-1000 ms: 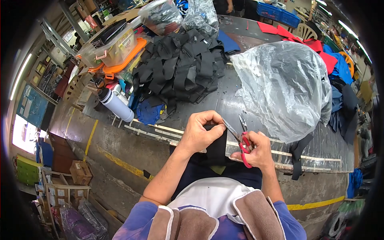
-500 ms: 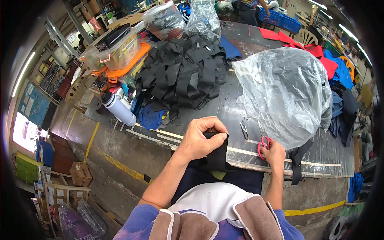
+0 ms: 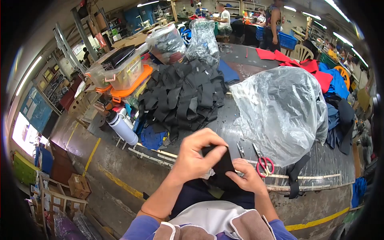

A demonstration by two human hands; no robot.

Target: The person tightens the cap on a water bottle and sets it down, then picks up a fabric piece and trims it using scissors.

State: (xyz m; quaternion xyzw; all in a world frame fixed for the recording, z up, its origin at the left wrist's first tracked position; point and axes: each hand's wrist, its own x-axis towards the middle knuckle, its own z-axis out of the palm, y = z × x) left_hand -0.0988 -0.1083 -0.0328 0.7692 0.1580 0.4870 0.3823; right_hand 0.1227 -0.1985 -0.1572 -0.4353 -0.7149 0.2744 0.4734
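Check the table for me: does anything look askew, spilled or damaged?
Mainly a black strip hanging partly over the near edge of the table, right of the red-handled scissors. It looks odd lying apart from the black pile, and might slip off. No spill or damage stands out.

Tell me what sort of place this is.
Likely a sewing or textile workshop: the black fabric piece being handled, a large heap of black strips, and scissors on the worktable.
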